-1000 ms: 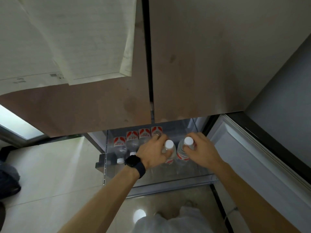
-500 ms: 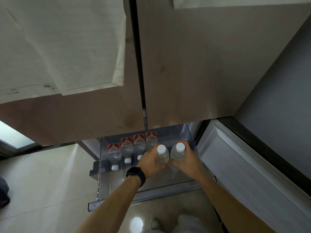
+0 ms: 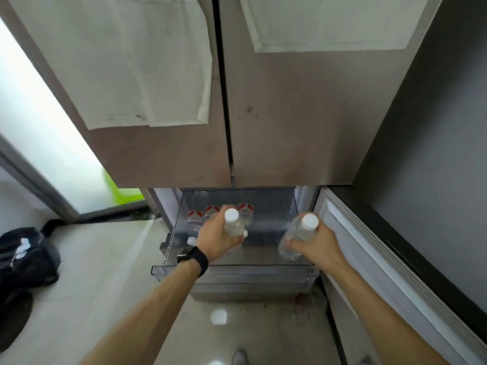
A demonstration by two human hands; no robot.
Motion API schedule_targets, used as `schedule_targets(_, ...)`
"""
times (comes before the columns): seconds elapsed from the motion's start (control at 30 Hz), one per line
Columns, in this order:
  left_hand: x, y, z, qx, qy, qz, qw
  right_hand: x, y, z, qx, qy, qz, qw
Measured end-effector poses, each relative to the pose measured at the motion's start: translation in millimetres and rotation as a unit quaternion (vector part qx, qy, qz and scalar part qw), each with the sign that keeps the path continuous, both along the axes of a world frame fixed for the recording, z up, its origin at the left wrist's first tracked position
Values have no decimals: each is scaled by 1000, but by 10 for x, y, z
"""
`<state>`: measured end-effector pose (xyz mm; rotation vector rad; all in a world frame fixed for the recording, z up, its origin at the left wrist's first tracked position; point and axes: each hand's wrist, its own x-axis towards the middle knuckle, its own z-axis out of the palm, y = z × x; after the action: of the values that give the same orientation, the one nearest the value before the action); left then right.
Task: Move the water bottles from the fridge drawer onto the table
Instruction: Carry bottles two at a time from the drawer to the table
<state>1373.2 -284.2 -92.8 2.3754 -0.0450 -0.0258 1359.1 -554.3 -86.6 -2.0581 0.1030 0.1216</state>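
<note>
The left hand (image 3: pixel 218 239) grips one water bottle (image 3: pixel 233 226) and the right hand (image 3: pixel 317 246) grips another bottle (image 3: pixel 297 237) above the open fridge drawer (image 3: pixel 237 270), so I think the next job is carrying both to the table, which I cannot see, while more bottles (image 3: pixel 210 212) sit by the drawer's back edge.

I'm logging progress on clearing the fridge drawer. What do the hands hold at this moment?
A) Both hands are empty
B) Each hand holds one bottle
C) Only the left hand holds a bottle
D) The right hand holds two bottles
B: the left hand grips one white-capped bottle and the right hand grips a second bottle, both over the open drawer.
</note>
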Motion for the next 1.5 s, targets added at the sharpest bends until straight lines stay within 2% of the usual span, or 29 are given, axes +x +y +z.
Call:
schedule_targets(0.17,-549,152,463,3,-84,65,994,-314,123,461,-17,-63,110,992)
schedule_targets(0.37,-1566,451,871,-17,-96,142,985,-699,657,748,-24,-88,237,967)
schedule_targets(0.5,-2530,837,881,2,-72,214,974,-1154,1353,758,-25,-73,348,934)
schedule_targets(0.63,-3583,1256,802,23,-49,297,953,-1807,2108,727,-43,-70,456,886)
schedule_targets(0.87,-5787,1906,709,37,-45,452,890,-3521,3386,729,-45,-88,589,802)
schedule_targets(1.17,-8740,2512,803,19,-42,618,785,-6120,4787,771,-24,-71,729,680)
schedule_targets(1.27,-9482,2664,853,21,-39,661,749,-6799,5219,711,-26,-68,765,640)
schedule_targets(1.4,-10249,2838,868,2,-44,714,699,-7564,5649,721,-27,-75,787,612)
schedule_targets(1.5,-10705,3053,829,10,-25,738,675,-8008,6037,661,-28,-75,810,581)
